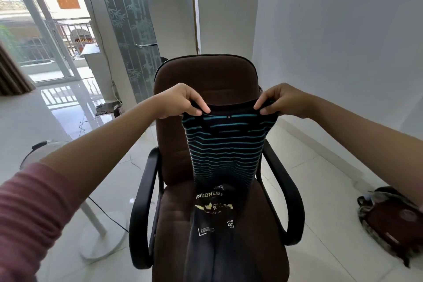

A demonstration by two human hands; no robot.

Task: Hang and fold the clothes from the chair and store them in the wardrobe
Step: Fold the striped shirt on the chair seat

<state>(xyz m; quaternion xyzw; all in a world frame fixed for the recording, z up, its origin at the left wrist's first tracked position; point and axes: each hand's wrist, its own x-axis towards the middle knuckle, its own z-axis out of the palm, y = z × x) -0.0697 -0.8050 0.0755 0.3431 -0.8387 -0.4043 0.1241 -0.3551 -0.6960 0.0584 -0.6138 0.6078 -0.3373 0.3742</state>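
Note:
A black shirt with teal stripes (225, 149) hangs in the air in front of the brown office chair (206, 75). My left hand (180, 101) pinches its left shoulder and my right hand (280, 101) pinches its right shoulder, both at the height of the chair back. The shirt's lower end reaches down to the seat. On the seat lies a dark garment with an "INDONESIA" print (215, 217), partly under the striped shirt's hem.
The chair's black armrests (142, 208) stick out on both sides. A white fan stand (100, 231) with a cable is on the floor at the left. A dark red backpack (393, 220) lies at the right by the white wall. A glass door is at the back left.

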